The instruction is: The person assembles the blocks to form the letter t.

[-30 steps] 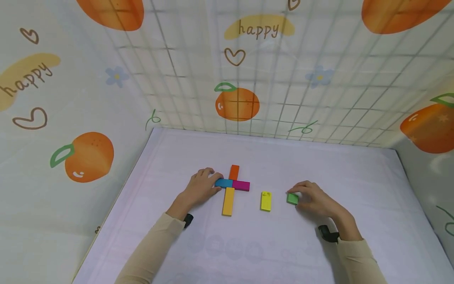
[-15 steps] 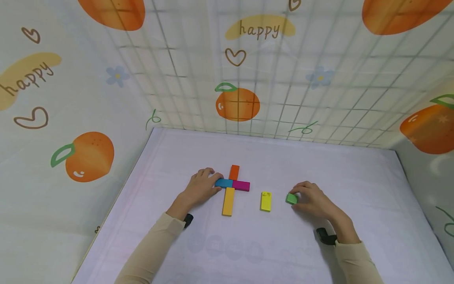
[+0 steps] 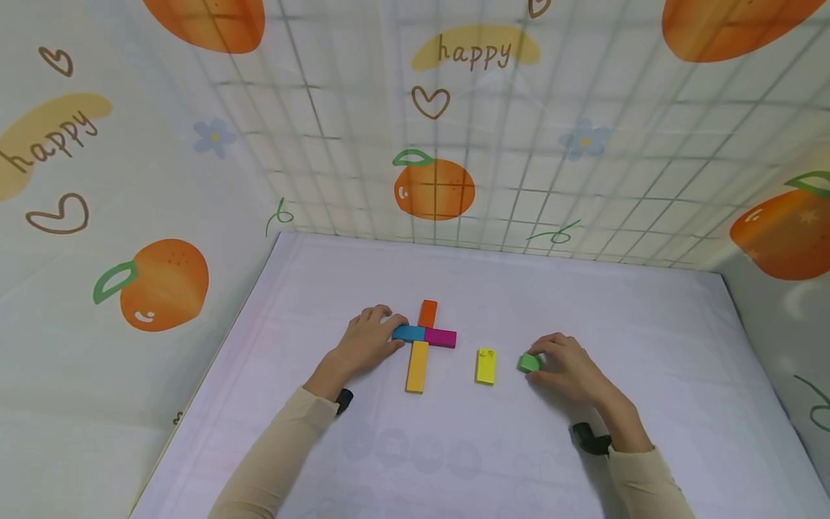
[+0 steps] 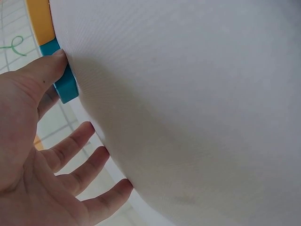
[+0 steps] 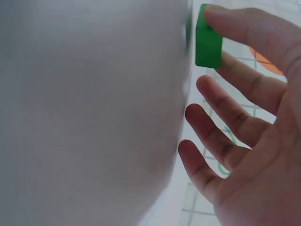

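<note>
My left hand pinches the left end of a blue block between thumb and index finger. In the left wrist view the other fingers spread apart beside the blue block. That block meets a magenta block end to end. A red-orange block extends behind them and a yellow-orange block in front, making a cross shape. Off to the right, my right hand pinches a small green block. In the right wrist view the thumb lies over the top of the green block.
A bright yellow block with studs at its far end lies between the cross shape and the green block. The white table is bordered by printed cloth walls at the back and sides.
My right hand has moved slightly left with the green block, which has turned a little. The left hand and the cross of blocks stay in place.
</note>
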### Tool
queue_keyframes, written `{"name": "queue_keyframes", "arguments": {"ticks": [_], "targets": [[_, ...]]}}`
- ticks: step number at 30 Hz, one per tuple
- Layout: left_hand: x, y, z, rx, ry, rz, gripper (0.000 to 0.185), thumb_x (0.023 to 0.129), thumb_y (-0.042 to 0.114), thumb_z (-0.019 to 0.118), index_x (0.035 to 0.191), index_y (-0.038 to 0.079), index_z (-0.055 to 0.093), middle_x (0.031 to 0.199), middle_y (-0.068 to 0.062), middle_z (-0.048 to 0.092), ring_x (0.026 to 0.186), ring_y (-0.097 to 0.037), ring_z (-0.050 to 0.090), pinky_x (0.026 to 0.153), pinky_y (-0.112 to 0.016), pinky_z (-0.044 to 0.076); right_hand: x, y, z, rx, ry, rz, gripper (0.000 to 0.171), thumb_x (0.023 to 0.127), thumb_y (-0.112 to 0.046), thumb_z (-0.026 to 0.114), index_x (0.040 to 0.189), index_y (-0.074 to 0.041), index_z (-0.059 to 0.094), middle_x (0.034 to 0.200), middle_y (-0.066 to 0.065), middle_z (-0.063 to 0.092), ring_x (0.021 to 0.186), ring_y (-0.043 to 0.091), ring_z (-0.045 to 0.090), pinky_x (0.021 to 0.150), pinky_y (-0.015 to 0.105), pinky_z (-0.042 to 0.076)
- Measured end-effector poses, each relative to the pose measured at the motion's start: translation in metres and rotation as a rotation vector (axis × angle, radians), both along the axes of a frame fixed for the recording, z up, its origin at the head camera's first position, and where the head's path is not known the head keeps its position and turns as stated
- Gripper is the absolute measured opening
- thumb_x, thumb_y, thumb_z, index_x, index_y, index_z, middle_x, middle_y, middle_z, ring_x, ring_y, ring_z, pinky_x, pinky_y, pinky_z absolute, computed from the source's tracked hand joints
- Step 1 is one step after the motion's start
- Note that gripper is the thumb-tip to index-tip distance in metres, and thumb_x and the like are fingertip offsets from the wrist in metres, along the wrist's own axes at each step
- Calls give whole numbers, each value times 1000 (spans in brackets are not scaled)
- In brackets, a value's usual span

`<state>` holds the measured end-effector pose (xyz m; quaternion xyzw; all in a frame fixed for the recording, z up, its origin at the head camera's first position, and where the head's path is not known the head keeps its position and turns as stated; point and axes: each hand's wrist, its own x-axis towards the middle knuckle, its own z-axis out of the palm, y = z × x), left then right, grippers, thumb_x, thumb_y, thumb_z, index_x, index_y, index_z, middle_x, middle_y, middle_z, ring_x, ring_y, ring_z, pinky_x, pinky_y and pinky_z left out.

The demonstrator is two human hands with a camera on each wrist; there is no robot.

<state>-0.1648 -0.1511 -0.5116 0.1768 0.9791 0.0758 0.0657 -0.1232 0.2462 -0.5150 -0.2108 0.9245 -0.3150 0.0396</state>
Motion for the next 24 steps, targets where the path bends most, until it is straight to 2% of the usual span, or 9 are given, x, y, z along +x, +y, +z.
{"name": "queue_keyframes", "arguments": {"ticks": [8, 24], "targets": [[-1, -1, 2, 19, -2, -1, 46, 86, 45, 60, 128, 33, 49, 130, -6, 39, 120, -27, 34, 95, -50, 35, 4, -11, 2, -48, 11, 15, 35, 72, -18, 80, 103, -12, 65, 108, 4, 54, 103, 26, 47, 86, 47, 37], [0, 0, 3, 28, -15, -2, 45, 86, 45, 60, 128, 32, 49, 131, -6, 39, 120, -28, 33, 96, -51, 34, 8, -36, 8, -55, 63, 70, 36, 72, -20, 80, 104, -16, 65, 108, -2, 54, 102, 21, 47, 85, 47, 36]]}}
